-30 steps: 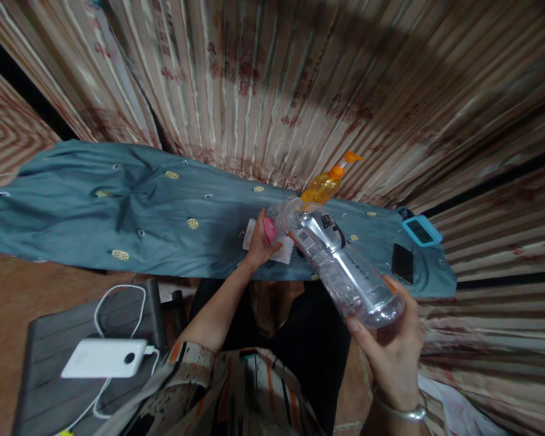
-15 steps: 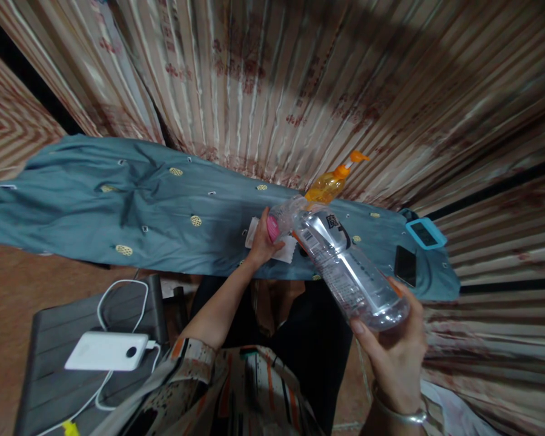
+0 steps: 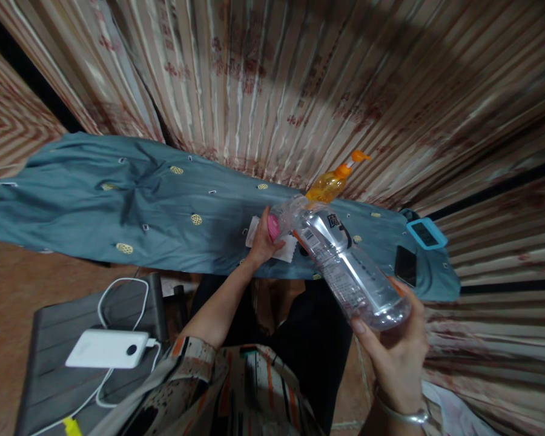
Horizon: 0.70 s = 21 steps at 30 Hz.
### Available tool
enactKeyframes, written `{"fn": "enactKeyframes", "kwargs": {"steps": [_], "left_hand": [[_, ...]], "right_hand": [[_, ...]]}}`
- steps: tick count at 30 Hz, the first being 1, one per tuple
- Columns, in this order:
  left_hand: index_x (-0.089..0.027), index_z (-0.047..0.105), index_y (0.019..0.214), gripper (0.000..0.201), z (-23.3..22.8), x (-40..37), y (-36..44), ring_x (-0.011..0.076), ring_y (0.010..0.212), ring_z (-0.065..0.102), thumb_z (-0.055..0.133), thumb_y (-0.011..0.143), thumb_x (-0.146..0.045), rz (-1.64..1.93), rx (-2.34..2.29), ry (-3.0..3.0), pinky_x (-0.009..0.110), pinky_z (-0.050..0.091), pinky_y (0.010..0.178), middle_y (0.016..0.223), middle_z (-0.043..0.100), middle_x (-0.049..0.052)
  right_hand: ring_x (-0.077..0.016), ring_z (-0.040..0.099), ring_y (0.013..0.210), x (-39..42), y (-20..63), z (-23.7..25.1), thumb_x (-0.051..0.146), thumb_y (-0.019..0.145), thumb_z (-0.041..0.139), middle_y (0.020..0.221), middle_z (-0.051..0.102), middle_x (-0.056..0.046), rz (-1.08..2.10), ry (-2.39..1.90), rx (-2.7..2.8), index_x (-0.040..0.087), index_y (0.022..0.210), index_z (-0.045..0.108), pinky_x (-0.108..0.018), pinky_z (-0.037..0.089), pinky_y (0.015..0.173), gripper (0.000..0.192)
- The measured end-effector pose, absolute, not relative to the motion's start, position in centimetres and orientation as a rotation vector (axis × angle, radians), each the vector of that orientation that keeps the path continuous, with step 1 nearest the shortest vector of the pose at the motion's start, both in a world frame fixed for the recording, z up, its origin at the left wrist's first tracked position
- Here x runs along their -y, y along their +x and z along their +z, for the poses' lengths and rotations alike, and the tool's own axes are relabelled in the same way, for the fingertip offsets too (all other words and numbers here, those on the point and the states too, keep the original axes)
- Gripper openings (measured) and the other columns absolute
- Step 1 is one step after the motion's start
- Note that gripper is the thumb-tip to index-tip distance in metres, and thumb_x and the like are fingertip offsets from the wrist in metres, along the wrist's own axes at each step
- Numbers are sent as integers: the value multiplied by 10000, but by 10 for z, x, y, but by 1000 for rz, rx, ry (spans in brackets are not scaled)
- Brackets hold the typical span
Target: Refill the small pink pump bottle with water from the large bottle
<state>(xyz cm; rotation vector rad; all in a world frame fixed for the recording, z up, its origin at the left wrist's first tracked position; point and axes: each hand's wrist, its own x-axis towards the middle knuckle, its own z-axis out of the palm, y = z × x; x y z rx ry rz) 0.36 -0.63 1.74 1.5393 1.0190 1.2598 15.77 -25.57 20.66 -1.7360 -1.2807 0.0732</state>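
Here, right hand (image 3: 397, 354) has fingers curled round the base of a tilted clear bottle (image 3: 345, 266). Left hand (image 3: 261, 243) has fingers closed about its pink cap (image 3: 273, 226), paper (image 3: 287, 250) below them; pump bottle (image 3: 327, 186) beyond.

Between left hand (image 3: 266, 241) and right hand (image 3: 397, 342), I read one black character (image 3: 333, 221), seemingly 魔, on the clear bottle (image 3: 361, 275); smaller print (image 3: 344, 284) blurs.

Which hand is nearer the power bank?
Left. The left hand is ahead and right of the power bank, at the pink end of the bottle; the right hand is farther right, at the bottle's base.
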Motion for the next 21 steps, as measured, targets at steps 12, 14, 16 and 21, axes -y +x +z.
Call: {"fn": "enactKeyframes", "kwargs": {"steps": [12, 14, 16, 21], "left_hand": [[-249, 136, 1628, 1269, 14, 4, 3, 362, 1596, 375, 903, 617, -212, 1251, -1053, 1643, 540, 294, 1346, 1705, 353, 179], [-251, 119, 1633, 1281, 13, 4, 3, 363, 1593, 380, 902, 619, -213, 1241, -1062, 1655, 543, 302, 1342, 1703, 355, 171], [-259, 115, 1636, 1286, 13, 4, 3, 367, 1588, 385, 902, 620, -214, 1243, -1065, 1656, 551, 311, 1337, 1701, 361, 162], [-255, 141, 1638, 1301, 12, 4, 5, 385, 1579, 388, 913, 593, -175, 1276, -1048, 1621, 570, 288, 1345, 1690, 367, 167]], "right_hand": [[-334, 660, 1217, 255, 157, 206, 516, 702, 898, 1363, 646, -152, 93, -1727, 1257, 184, 1406, 580, -462, 547, 984, 841], [-333, 662, 1214, 255, 157, 206, 509, 706, 896, 1371, 643, -158, 101, -1720, 1255, 180, 1414, 576, -459, 550, 977, 844], [-339, 657, 1227, 255, 157, 206, 510, 707, 895, 1372, 644, -162, 94, -1721, 1261, 176, 1418, 575, -469, 542, 992, 848], [-352, 654, 1230, 256, 159, 206, 525, 714, 890, 1358, 651, -166, 58, -1725, 1292, 168, 1419, 581, -484, 532, 1001, 849]]}}
